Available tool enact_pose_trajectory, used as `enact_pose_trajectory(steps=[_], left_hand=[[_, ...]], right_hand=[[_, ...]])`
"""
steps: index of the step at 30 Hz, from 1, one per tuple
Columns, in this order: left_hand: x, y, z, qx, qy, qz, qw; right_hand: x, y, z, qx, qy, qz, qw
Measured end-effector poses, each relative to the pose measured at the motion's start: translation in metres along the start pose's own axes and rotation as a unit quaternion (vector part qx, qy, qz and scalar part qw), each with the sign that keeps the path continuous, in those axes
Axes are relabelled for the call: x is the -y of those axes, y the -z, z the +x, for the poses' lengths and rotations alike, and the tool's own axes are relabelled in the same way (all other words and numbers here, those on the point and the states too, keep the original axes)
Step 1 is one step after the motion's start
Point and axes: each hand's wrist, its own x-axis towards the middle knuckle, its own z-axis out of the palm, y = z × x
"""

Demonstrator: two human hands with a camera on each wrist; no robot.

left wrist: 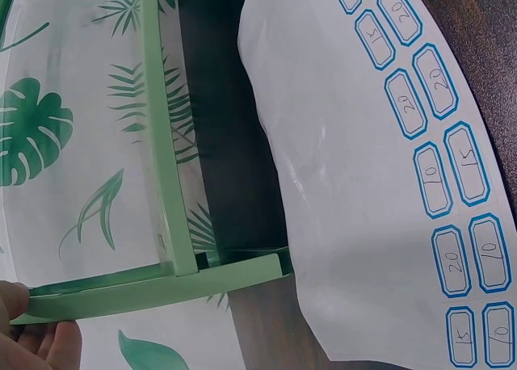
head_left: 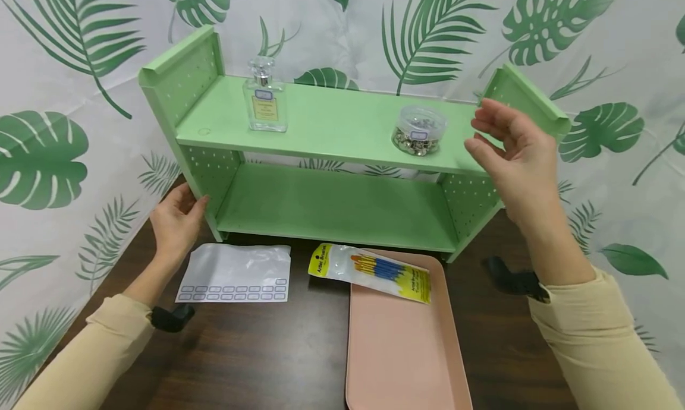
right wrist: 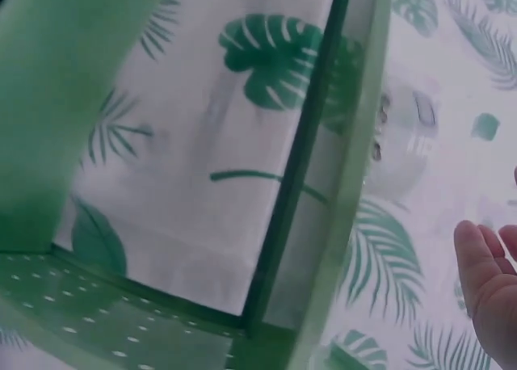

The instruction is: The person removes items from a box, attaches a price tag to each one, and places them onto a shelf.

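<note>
A green two-tier shelf (head_left: 332, 202) stands on the table. My left hand (head_left: 176, 223) grips the front edge of its left side panel; in the left wrist view the thumb and fingers (left wrist: 65, 346) lie on either side of that edge. By the shelf's upper right end, my right hand (head_left: 521, 154) is raised with relaxed fingers, holding nothing. Nearest to it, a clear round jar (head_left: 419, 131) of small metallic pieces carries a blue-edged label. A glass perfume bottle (head_left: 266, 104), also labelled, stands upright at the upper board's left.
A white sheet of blue-framed labels (head_left: 241, 270), several with handwritten numbers, lies in front of the shelf's left end. To its right, a pack of artist brushes (head_left: 374, 273) rests across the back of a pink tray (head_left: 404, 350). A leaf-patterned cloth (head_left: 364, 35) hangs behind.
</note>
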Motion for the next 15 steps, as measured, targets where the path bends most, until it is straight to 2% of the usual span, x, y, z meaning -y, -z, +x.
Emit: enact_pose_trajectory(steps=[4,7,11,15], left_hand=[[-0.001,-0.001,-0.001,0.003,0.008,-0.012,0.9999],[-0.001,-0.002,0.0,0.008,0.01,-0.016,0.9998],[-0.001,-0.002,0.001,0.005,0.009,-0.006,0.9999],[-0.002,-0.002,0.0,0.001,0.01,0.008,0.9999]], right_hand=[[-0.012,0.001,-0.026,0.002,0.013,-0.007,1.0],[-0.032,0.004,-0.051,0.018,-0.01,-0.025,0.999],[-0.067,0.01,-0.083,0.05,-0.082,-0.058,0.994],[-0.101,0.017,-0.109,0.073,-0.172,-0.063,0.98]])
